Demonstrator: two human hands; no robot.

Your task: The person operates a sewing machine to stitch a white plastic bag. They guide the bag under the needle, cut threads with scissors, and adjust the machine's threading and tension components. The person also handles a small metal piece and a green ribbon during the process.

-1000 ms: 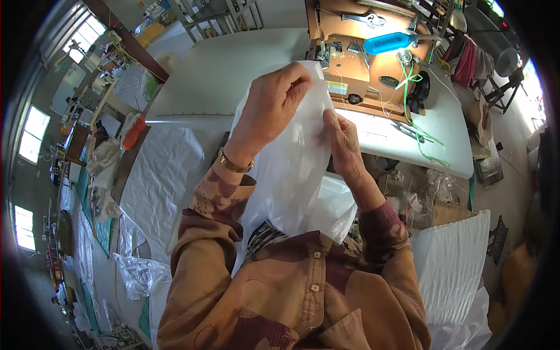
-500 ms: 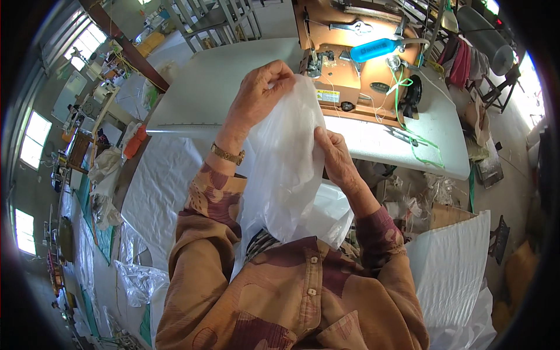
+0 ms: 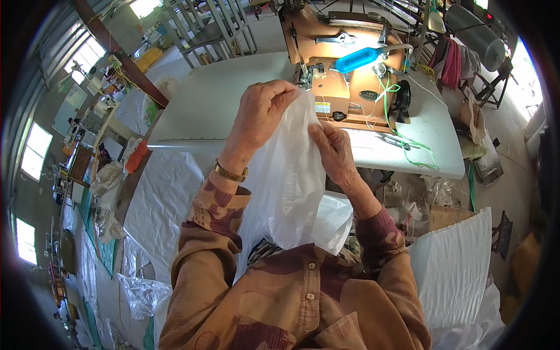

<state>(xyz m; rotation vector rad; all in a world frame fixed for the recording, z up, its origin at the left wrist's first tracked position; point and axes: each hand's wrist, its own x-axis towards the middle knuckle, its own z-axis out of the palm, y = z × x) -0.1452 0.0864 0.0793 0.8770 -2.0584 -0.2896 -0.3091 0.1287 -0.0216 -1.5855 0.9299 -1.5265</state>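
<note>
In front of me a translucent white plastic sheet (image 3: 291,175) hangs between my hands and drapes down to my lap; whether it is a bag I cannot tell. At its top left corner my left hand (image 3: 259,116) is closed, thumb and fingers pinching the edge. Lower, along the right edge, my right hand (image 3: 335,154) pinches the sheet too. The held top corner is close to the needle end of a brown sewing machine (image 3: 335,93), which stands on a pale table (image 3: 239,76). Whether the sheet touches the machine is hard to see.
A blue lamp (image 3: 357,59) lights the machine. Green cord (image 3: 408,149) trails over the table's right side. More white sheeting (image 3: 166,198) lies to my left, and a white-draped box (image 3: 452,268) stands to my right. A grey metal rack (image 3: 213,29) is beyond the table.
The top corner of the sheet, pinched in both hands, has come nearer to the machine's needle end. The view has shifted slightly. Both hands keep their hold.
</note>
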